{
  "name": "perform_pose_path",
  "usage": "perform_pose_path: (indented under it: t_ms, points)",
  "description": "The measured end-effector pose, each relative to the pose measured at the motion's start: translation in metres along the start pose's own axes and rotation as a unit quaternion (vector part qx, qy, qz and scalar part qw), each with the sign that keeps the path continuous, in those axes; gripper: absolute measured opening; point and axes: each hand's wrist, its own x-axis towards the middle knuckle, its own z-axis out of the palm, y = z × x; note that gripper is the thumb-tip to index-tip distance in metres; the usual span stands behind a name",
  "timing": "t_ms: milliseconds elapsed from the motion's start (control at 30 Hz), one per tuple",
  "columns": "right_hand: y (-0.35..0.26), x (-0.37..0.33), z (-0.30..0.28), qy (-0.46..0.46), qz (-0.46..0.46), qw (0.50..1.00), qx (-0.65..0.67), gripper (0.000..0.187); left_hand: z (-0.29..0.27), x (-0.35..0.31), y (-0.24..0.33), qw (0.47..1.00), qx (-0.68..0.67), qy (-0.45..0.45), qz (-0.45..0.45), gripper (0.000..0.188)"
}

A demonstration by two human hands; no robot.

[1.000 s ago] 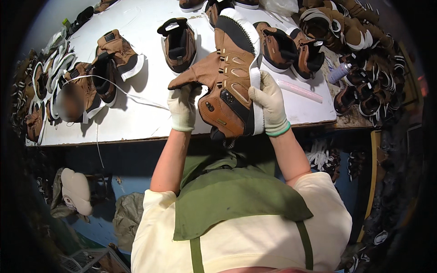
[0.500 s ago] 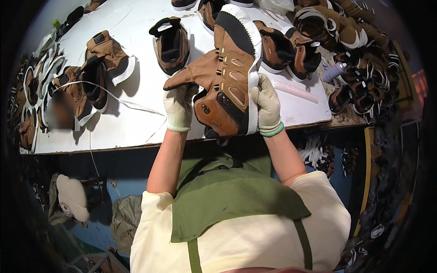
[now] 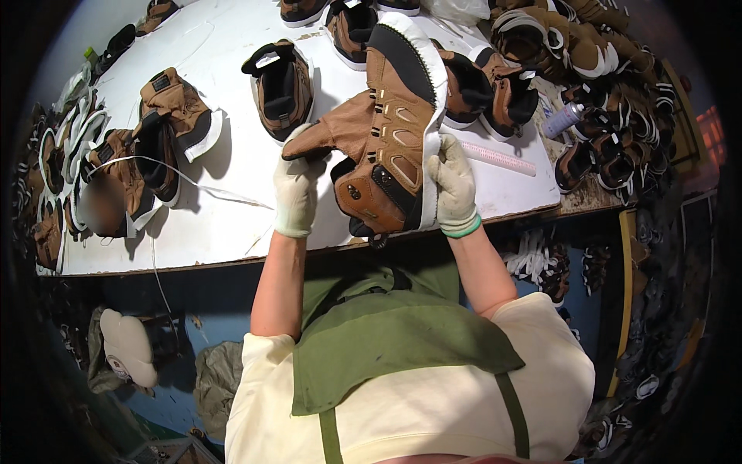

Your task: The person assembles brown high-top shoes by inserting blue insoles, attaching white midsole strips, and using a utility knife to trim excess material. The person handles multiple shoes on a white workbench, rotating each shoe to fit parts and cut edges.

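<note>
Between my two gloved hands I hold up a brown and black shoe (image 3: 386, 127) with a white sole edge, toe pointing away and its side turned up. My left hand (image 3: 296, 185) grips the brown tongue, thumb over it and fingers partly hidden behind. At the sole's right edge, my right hand (image 3: 456, 182) is closed on the heel half, its fingers curled. Just beyond my left hand a similar shoe (image 3: 283, 89) stands on the white table (image 3: 232, 35). A pink ruler (image 3: 498, 158) lies right of my right hand.
Several brown uppers and shoes (image 3: 174, 116) lie at the table's left, with a white strip (image 3: 220, 191) trailing from them. More shoes (image 3: 468, 89) stand at the far right. A spray can (image 3: 562, 121) sits beside piled shoes (image 3: 610, 166). A stool with a pale cushion (image 3: 127, 348) is below left.
My left hand has shifted slightly left along the tongue, its thumb now showing on top. The held shoe stays nearly in place; the table has drifted slightly in view.
</note>
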Motion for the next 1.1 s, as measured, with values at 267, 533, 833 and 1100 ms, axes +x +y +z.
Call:
perform_pose_path:
  t_ms: [267, 533, 833, 1100]
  points:
    - [0.001, -0.012, -0.005, -0.021, 0.012, 1.000, -0.002, 0.014, 0.015, -0.013, 0.092, 0.920, 0.310, 0.113, 0.212, 0.023]
    - [0.012, -0.037, 0.027, -0.109, 0.038, 0.989, -0.091, 0.019, 0.071, -0.019, 0.077, 0.771, 0.623, -0.047, 0.125, 0.022]
    - [0.020, -0.041, 0.032, -0.129, 0.100, 0.984, -0.071, 0.018, 0.048, -0.027, 0.062, 0.760, 0.645, -0.017, 0.084, 0.017]
    - [0.021, -0.036, 0.027, -0.125, 0.141, 0.981, -0.046, 0.021, 0.030, -0.018, 0.057, 0.767, 0.635, -0.040, 0.086, 0.019]
